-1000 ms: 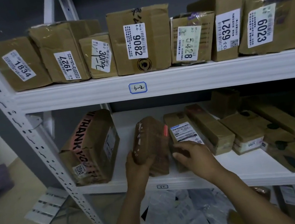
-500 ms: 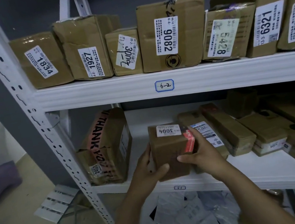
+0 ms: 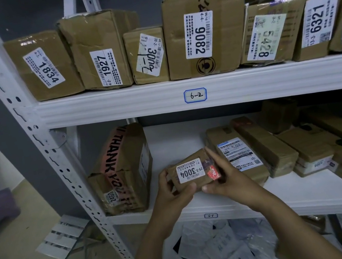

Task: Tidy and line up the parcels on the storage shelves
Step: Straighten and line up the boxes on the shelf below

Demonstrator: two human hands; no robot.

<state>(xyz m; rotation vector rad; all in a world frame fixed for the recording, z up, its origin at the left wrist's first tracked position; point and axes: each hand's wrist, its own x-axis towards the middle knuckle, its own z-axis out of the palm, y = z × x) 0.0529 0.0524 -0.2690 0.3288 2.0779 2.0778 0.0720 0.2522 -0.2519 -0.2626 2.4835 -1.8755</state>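
A small brown parcel with a white label reading 3004 is held above the front of the lower shelf. My left hand grips its left end and underside. My right hand grips its right end, fingers along the far side, thumb under the front. To its left stands a larger box with pink THANK YOU tape. To its right lies a flat parcel with a printed label, then several more flat parcels. Labelled boxes such as 9082 line the upper shelf.
The white perforated upright of the rack stands at the left. A folding step stool sits on the floor beside it. Plastic mail bags lie under the lower shelf. A bare gap of shelf lies between the THANK YOU box and the held parcel.
Both hands have turned the small parcel over, bringing its 3004 label to face me, and tipped it flatter and lower toward the shelf front. The view has shifted left.
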